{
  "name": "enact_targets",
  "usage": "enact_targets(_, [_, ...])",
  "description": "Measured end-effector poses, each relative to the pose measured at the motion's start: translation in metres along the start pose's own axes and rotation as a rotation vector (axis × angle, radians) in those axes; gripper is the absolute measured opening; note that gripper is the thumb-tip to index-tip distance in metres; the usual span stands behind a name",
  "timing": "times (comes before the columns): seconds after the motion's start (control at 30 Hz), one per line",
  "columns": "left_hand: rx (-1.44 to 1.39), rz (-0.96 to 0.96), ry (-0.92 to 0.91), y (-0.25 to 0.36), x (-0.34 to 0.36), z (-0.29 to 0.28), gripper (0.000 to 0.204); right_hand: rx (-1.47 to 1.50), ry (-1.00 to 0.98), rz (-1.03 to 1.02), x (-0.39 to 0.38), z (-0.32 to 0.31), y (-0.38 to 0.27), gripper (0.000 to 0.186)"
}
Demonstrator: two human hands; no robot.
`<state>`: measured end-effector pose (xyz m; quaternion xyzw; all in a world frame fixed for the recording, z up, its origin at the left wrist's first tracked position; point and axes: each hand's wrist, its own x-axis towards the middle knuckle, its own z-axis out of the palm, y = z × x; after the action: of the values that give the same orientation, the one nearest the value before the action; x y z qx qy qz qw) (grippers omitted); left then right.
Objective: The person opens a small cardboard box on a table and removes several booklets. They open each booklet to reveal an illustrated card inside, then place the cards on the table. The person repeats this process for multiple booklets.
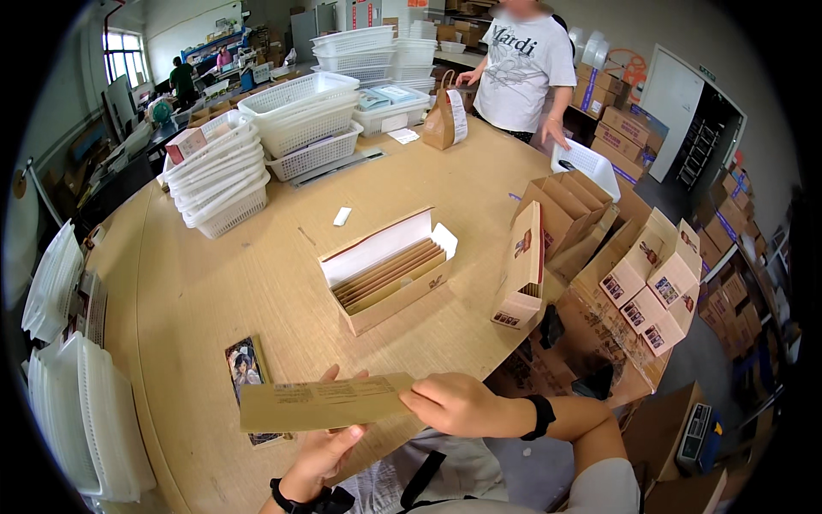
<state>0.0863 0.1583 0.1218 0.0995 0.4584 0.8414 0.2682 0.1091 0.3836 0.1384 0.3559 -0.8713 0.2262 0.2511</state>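
In front of me I hold a flat tan cardboard packet (321, 404) with dark print on its upper face. My left hand (330, 450) supports it from below, thumb at the near edge and fingertips showing past the far edge. The right end is pinched by my right hand (454, 404). Partly under the packet, a stack with a dark illustrated top (244, 364) lies on the table. Farther off stands an open long carton (394, 301), its lid raised, with several similar tan packets (390, 276) upright in a row.
A closed long carton (521, 267) stands at the right table edge, by open brown boxes (565, 206) and several more cartons (655, 283). White plastic baskets (218, 176) are stacked at the far left. Across the table, a person (527, 73) touches a white basket (586, 167) near a paper bag (443, 122).
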Motion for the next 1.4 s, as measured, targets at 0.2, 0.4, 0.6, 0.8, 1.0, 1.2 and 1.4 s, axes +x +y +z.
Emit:
enact_targets(0.2, [0.079,0.064,-0.058,0.001,0.010,0.002,0.092,0.100,-0.039,0.034,0.011,-0.005,-0.013,0.028])
enact_targets(0.4, [0.423,0.357,-0.165,0.008,0.029,-0.004,0.085,0.309,-0.081,0.222,0.021,-0.004,-0.005,0.035])
enact_targets(0.6, [0.560,0.327,-0.207,0.011,0.031,0.004,0.083,0.574,-0.183,0.332,0.027,0.003,0.003,0.034])
enact_targets(0.8, [0.551,0.314,-0.236,0.009,0.037,0.005,0.085,0.638,-0.236,0.385,0.028,0.004,0.007,0.037])
enact_targets(1.0, [0.604,0.385,-0.237,0.005,0.040,0.004,0.086,0.652,-0.234,0.411,0.026,0.005,0.010,0.036])
enact_targets(1.2, [0.489,0.433,-0.232,-0.006,0.047,0.006,0.087,0.607,-0.176,0.393,0.026,0.003,0.013,0.037])
enact_targets(1.4, [0.838,0.470,-0.175,-0.002,0.047,0.002,0.086,0.004,-0.044,0.100,0.033,0.002,0.012,0.057])
